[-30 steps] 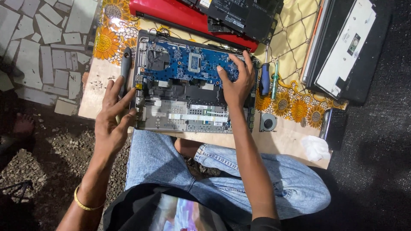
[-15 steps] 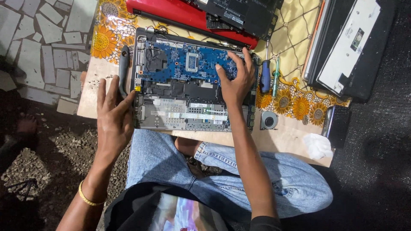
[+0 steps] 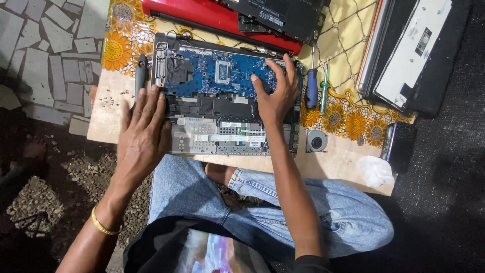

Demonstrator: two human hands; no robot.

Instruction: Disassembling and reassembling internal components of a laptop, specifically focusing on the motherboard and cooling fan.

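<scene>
Opened black laptop base (image 3: 222,136) with its blue circuit board (image 3: 217,76) bared lies before us on a low wooden board (image 3: 108,114), partly over a yellow cloth with orange sunflowers (image 3: 343,45). Our left hand (image 3: 144,134) lies flat, fingers spread, over the base's left edge, holding nothing. Our right hand (image 3: 275,91) presses down on the right part of the blue board, fingers splayed, gripping nothing either. Just beyond our left fingertips lies a black-handled tool (image 3: 141,76); small dark screws (image 3: 116,96) are scattered beside it on the wood. Right of the base lie a blue-handled screwdriver (image 3: 311,88) and a slim green one (image 3: 324,91), side by side. A small round black fan (image 3: 317,141) sits near the base's right corner. A red laptop shell (image 3: 202,12) lies behind the base, touching its far edge.
</scene>
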